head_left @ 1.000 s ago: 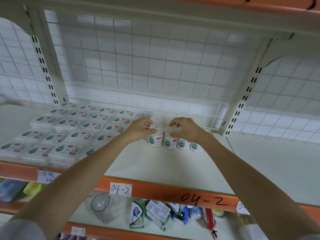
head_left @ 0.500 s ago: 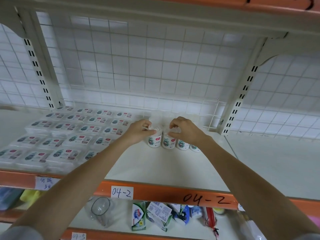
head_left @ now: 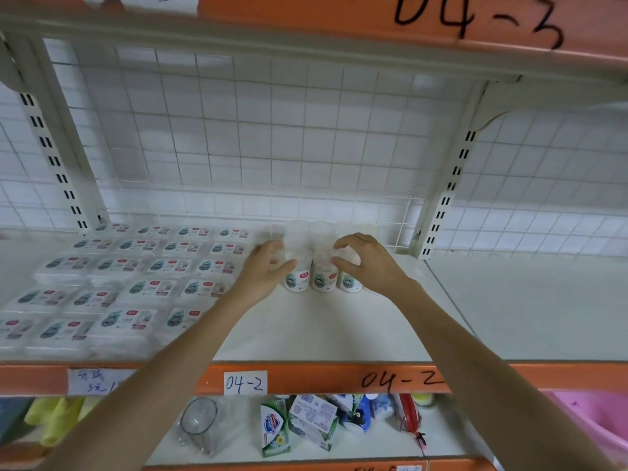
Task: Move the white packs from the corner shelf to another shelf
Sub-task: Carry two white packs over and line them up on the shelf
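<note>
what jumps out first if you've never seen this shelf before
Two bare hands meet at the back of the white shelf: the left hand and the right hand curl round a cluster of small white jars. Left of them lie rows of flat white packs. Orange rails carry handwritten labels, 04-2 below and 04-3 above.

Orange beam (head_left: pixel 306 377) marked "04-2" taken as landmark. Paper tag (head_left: pixel 245 382) reading "04-2" stuck on beam; handwritten label (head_left: pixel 89 381) stuck at beam's left end. Below beam: clear plastic cup (head_left: pixel 198 423) lying on lower shelf, green-white soap carton (head_left: pixel 274 427) just right of it, more cartons (head_left: pixel 314 423) piled beside, yellow bags (head_left: pixel 57 418) far left, pink tub (head_left: pixel 598 424) far right. Above and behind beam: white wire grid (head_left: pixel 272 130). High above: second orange beam (head_left: pixel 407 15) marked "04-3".
</note>
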Available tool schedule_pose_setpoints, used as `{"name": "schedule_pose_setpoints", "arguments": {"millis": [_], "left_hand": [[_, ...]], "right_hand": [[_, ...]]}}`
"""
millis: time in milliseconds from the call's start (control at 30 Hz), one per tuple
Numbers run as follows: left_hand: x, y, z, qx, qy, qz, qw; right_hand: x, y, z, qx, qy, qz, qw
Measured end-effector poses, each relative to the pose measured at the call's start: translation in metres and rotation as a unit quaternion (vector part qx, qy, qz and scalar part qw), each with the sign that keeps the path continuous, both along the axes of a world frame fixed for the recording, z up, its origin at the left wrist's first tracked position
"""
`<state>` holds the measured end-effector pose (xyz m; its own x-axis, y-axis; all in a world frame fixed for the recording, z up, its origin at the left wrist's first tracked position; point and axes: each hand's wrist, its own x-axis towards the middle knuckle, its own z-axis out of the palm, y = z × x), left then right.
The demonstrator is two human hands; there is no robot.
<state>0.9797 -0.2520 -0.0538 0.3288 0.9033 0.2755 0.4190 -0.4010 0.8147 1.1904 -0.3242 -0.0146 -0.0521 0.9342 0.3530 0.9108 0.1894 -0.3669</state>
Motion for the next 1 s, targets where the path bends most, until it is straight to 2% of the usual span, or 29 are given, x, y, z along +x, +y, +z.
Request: {"name": "schedule_pose_setpoints", "arguments": {"millis": [67,200,300,367,500,633,800,900,1000], "left_hand": [[-0.007,-0.009,0.0,0.057,0.036,-0.002,0.998],[-0.021,-0.047,0.008,0.157,0.092,-0.007,0.983],[-0.034,-0.089,0.015,0.225,0.202,-0.003,0.953],[-0.044,-0.116,0.014,0.247,0.267,0.007,0.931],[-0.06,-0.172,0.001,0.272,0.326,0.018,0.905],[-0.069,-0.233,-0.02,0.232,0.339,0.046,0.91],[-0.109,-0.307,-0.054,0.151,0.37,0.082,0.913],[-0.153,-0.353,-0.064,0.09,0.384,0.135,0.909],[-0.201,-0.397,-0.063,0.02,0.349,0.212,0.913]], "right_hand": [[0.004,-0.017,0.003,0.004,0.009,-0.014,1.0],[0.012,-0.064,0.003,0.037,-0.054,-0.055,0.996],[0.017,-0.113,-0.011,0.062,-0.084,-0.079,0.991],[0.02,-0.147,-0.025,0.054,-0.092,-0.091,0.99],[0.023,-0.199,-0.051,0.013,-0.09,-0.089,0.992],[0.021,-0.242,-0.067,0.001,-0.129,-0.044,0.991],[-0.008,-0.28,-0.083,0.002,-0.115,0.02,0.993],[-0.047,-0.286,-0.089,-0.008,-0.119,0.08,0.99],[-0.097,-0.285,-0.094,-0.022,-0.1,0.163,0.981]]}}
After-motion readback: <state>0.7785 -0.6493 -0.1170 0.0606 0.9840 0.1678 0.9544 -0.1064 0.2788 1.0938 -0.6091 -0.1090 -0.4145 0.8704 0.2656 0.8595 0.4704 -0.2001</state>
